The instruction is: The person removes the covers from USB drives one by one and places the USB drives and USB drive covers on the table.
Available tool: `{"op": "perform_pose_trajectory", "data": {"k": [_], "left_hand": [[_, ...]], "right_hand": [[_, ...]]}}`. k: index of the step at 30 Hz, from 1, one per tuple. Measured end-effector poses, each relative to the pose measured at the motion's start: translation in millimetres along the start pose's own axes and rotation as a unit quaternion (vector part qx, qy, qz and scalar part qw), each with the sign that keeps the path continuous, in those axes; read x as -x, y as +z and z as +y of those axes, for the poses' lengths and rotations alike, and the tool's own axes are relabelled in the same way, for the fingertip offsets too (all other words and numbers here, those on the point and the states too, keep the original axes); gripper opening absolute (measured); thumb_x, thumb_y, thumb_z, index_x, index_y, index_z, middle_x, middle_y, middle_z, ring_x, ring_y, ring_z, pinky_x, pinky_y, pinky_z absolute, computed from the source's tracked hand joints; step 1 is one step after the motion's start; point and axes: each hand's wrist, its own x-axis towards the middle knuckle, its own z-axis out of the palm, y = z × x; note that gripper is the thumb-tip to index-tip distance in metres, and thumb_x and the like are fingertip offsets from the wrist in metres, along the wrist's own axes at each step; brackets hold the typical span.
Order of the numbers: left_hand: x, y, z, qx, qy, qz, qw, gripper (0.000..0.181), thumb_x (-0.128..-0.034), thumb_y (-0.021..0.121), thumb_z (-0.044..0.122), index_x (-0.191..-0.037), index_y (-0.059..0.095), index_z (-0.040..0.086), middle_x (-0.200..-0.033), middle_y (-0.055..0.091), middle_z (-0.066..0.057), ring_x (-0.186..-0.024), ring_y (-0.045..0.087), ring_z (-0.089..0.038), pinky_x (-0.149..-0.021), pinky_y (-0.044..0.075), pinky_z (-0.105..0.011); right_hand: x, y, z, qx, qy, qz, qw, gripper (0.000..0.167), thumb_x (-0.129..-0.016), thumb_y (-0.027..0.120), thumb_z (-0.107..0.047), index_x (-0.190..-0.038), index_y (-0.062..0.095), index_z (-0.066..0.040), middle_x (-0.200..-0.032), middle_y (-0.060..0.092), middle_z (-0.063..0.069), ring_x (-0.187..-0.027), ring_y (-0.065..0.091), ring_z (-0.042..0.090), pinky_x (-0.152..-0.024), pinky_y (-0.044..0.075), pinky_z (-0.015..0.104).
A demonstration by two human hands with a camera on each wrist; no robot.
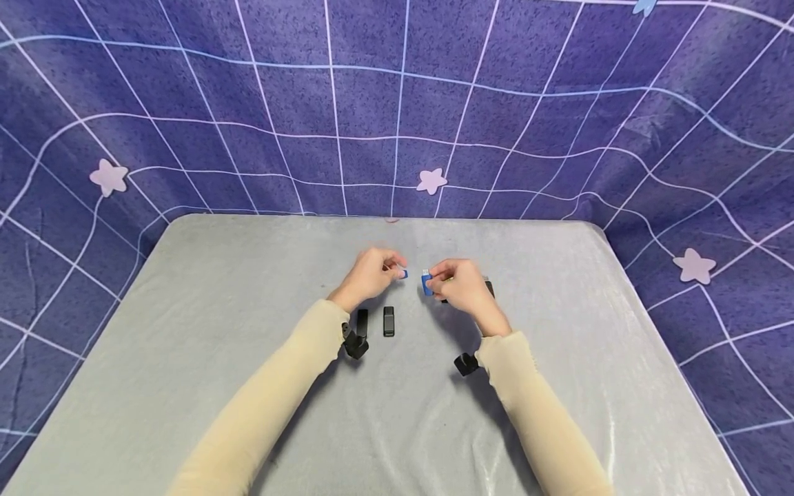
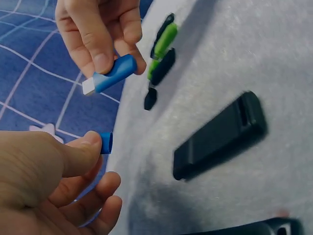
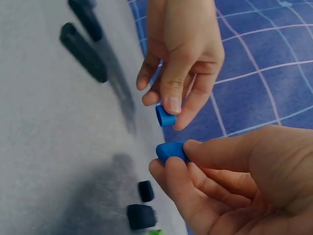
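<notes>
My left hand point(image 1: 372, 272) pinches a small blue cap point(image 2: 106, 143) between thumb and forefinger, its hollow end showing. In my right hand point(image 1: 462, 284) is a blue USB flash drive point(image 2: 117, 73), held by thumb and fingers with its metal plug point(image 2: 89, 86) bare. Cap and drive are apart, a short gap between them, both held above the table. Below the left hand, a black USB flash drive point(image 1: 388, 321) lies on the cloth. Beside it is a second black stick point(image 1: 362, 324), partly hidden in the head view by the left wrist camera.
Near the right hand lie a green stick point(image 2: 166, 39) and several dark pieces point(image 2: 163, 66), mostly hidden by that hand in the head view. A grey cloth point(image 1: 248, 275) covers the table. Behind it hangs a purple curtain point(image 1: 372, 103) with a grid and stars.
</notes>
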Motion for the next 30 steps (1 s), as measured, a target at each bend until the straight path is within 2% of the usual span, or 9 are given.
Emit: {"op": "perform_pose_trajectory", "data": {"k": [3,6,11,15,20,30], "left_hand": [[-0.3,4.9,-1.9,-0.009,-0.011,-0.015,0.9998,0.009,-0.0944,0.075,0.009,-0.101,0.078,0.005,-0.093,0.077,-0.008,-0.088,0.070,-0.019,-0.082,0.055,-0.032],[-0.6,8.5,0.1,-0.012,-0.019,-0.029,0.9993,0.008,-0.0956,0.073,0.010,-0.100,0.078,0.006,-0.095,0.078,-0.008,-0.089,0.070,-0.019,-0.084,0.055,-0.033],[-4.1,13.1,4.8,-0.042,-0.030,-0.039,0.9979,0.007,-0.0971,0.071,0.011,-0.098,0.077,0.008,-0.091,0.075,-0.004,-0.082,0.063,-0.014,-0.080,0.052,-0.030],[-7.4,16.6,5.6,-0.060,-0.037,-0.045,0.9965,0.007,-0.0969,0.071,0.011,-0.095,0.077,0.010,-0.088,0.073,-0.002,-0.079,0.059,-0.012,-0.077,0.049,-0.028],[-10.4,21.1,4.8,-0.052,-0.047,-0.054,0.9961,0.007,-0.0965,0.071,0.009,-0.094,0.078,0.009,-0.087,0.073,-0.002,-0.077,0.058,-0.012,-0.075,0.048,-0.027],[-17.0,24.9,3.2,-0.042,-0.048,-0.054,0.9965,0.008,-0.0970,0.070,0.008,-0.096,0.077,0.008,-0.089,0.074,-0.005,-0.079,0.060,-0.014,-0.076,0.049,-0.027]], "right_hand": [[-4.0,4,5,0.019,0.006,-0.008,0.9998,0.014,-0.092,0.074,-0.001,-0.104,0.072,0.005,-0.086,0.073,0.016,-0.068,0.075,0.025,-0.067,0.063,0.038],[-5.7,7,7,0.041,0.010,0.001,0.9991,0.014,-0.091,0.075,-0.003,-0.103,0.073,0.003,-0.087,0.074,0.015,-0.070,0.076,0.028,-0.063,0.062,0.033],[-8.6,10,7,0.083,0.009,0.022,0.9963,0.013,-0.090,0.075,-0.004,-0.102,0.074,0.001,-0.086,0.074,0.014,-0.070,0.075,0.026,-0.059,0.058,0.025],[-10.3,12,6,0.100,0.012,0.033,0.9944,0.010,-0.090,0.076,-0.005,-0.100,0.074,-0.002,-0.084,0.074,0.011,-0.064,0.071,0.018,-0.058,0.054,0.024],[-11.7,13,6,0.111,0.006,0.034,0.9932,0.009,-0.090,0.076,-0.006,-0.099,0.074,-0.003,-0.083,0.074,0.010,-0.061,0.065,0.011,-0.056,0.052,0.023],[-16.4,11,8,0.127,0.002,0.033,0.9914,0.010,-0.091,0.075,-0.008,-0.101,0.075,-0.004,-0.086,0.075,0.010,-0.064,0.066,0.013,-0.057,0.051,0.023]]}}
